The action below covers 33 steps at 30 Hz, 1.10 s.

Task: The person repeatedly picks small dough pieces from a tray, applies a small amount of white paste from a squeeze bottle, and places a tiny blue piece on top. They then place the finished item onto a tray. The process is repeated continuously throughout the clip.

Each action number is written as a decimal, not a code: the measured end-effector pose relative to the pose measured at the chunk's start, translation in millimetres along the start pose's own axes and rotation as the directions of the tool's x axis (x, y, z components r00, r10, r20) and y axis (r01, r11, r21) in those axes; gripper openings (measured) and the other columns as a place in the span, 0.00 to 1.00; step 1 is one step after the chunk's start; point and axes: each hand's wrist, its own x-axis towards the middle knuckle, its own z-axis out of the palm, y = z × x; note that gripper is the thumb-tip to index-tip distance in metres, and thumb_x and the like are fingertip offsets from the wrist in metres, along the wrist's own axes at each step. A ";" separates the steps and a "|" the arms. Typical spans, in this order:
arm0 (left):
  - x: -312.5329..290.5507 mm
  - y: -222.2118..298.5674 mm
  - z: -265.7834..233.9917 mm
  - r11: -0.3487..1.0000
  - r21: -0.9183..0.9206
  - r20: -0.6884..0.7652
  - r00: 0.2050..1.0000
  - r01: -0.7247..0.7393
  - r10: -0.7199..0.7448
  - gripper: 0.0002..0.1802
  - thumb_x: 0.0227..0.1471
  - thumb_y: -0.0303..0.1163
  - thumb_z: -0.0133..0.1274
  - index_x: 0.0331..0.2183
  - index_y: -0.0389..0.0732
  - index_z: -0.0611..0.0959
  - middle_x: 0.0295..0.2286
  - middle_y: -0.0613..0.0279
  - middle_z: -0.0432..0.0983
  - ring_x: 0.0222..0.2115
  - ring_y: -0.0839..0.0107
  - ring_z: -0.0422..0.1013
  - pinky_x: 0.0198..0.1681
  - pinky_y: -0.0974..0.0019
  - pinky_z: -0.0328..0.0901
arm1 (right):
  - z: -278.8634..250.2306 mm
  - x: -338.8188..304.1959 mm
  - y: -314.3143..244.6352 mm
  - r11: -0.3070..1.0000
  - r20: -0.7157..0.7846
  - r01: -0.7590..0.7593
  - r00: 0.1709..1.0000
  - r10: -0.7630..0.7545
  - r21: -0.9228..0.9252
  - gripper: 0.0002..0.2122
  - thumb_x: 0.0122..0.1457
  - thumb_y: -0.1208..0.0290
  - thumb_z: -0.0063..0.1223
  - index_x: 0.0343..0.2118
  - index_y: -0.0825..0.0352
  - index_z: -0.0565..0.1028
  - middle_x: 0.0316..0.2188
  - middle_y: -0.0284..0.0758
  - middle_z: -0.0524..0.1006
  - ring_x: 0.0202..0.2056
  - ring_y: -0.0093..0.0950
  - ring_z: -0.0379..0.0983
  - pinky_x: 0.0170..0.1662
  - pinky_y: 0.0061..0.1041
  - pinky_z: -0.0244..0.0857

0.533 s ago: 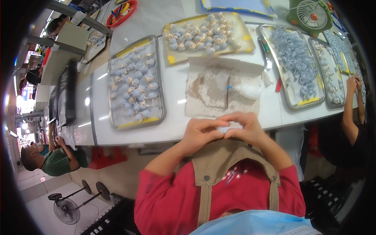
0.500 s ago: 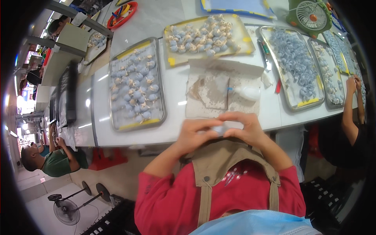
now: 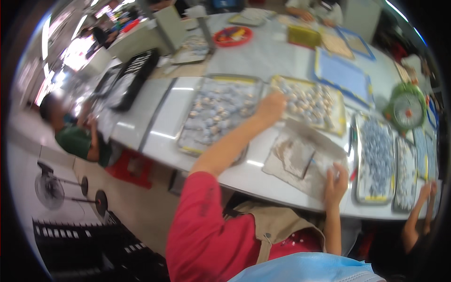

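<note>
My left hand (image 3: 272, 107) reaches over the near left corner of a yellow-edged tray (image 3: 339, 107) of small grey-blue and cream ball-shaped pieces (image 3: 307, 101). Its fingers are blurred and partly hidden, so whether they pinch a piece does not show. Lower right, my right hand (image 3: 336, 185) is curled at the right side of a stained cardboard sheet (image 3: 277, 165). Its fingers close about a white squeeze bottle, mostly covered and blurred. Beneath my left forearm stands a metal tray (image 3: 188, 149) with more such pieces (image 3: 211, 113).
To the right stand a long tray of grey-blue pieces (image 3: 376, 155), a narrower tray (image 3: 405, 174) and a green fan (image 3: 407, 110). Farther back lie a blue tray (image 3: 340, 75) and a red basket (image 3: 233, 35). Co-workers sit at left, right and far side.
My hands, together on a small pale piece before, are now apart: left went forward to the yellow-edged tray, right to the bottle on the cardboard. The whole view has swung.
</note>
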 end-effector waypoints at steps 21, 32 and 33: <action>-105.8 153.6 -56.6 -0.247 -0.692 0.714 0.593 0.678 -0.372 0.13 0.49 0.23 0.51 0.40 0.35 0.72 0.36 0.57 0.70 0.27 0.76 0.69 0.27 0.78 0.64 | -8.3 -13.7 2.7 0.996 0.045 -0.060 0.997 0.062 -0.060 0.16 0.43 0.68 0.62 0.33 0.69 0.72 0.27 0.39 0.73 0.30 0.33 0.69 0.34 0.27 0.61; -142.0 204.8 -42.2 -0.338 -0.642 0.762 0.524 0.688 -0.380 0.20 0.49 0.20 0.50 0.46 0.35 0.70 0.37 0.59 0.71 0.30 0.74 0.71 0.33 0.77 0.65 | -67.3 -38.5 -37.0 0.962 0.087 -0.106 0.992 0.086 0.253 0.11 0.45 0.71 0.61 0.30 0.68 0.72 0.23 0.32 0.70 0.28 0.24 0.63 0.33 0.21 0.58; -142.0 204.9 -42.8 -0.328 -0.651 0.754 0.533 0.684 -0.384 0.20 0.49 0.20 0.51 0.46 0.35 0.70 0.35 0.59 0.71 0.30 0.75 0.71 0.33 0.77 0.64 | -69.3 -38.3 -41.0 0.975 0.093 -0.057 0.995 0.037 0.214 0.12 0.43 0.70 0.62 0.29 0.67 0.72 0.22 0.32 0.70 0.28 0.26 0.62 0.33 0.22 0.57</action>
